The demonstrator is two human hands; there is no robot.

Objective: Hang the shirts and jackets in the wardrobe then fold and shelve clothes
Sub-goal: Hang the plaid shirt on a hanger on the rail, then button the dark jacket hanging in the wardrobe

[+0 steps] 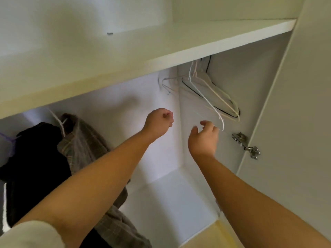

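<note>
White and cream hangers [209,86] hang bunched under the shelf [215,42] at the right of the wardrobe [236,83]: light, springy, likely to snag together (best taken by the lower bar). The right hand [204,138] hovers, fingers loosely apart, just beside the nearest one's end; the left hand [159,122] is curled, whether round anything I cannot tell.

Hangers' [217,92] tops hidden behind shelf [215,40] edge. Black garment [35,158] cut off at left edge. Plaid shirt [84,145] partly behind left arm, cut off at btm. Right hand [203,138] blurred, can't tell if it touches white hanger [206,99]. Left hand [158,120] curled, contents unclear.
</note>
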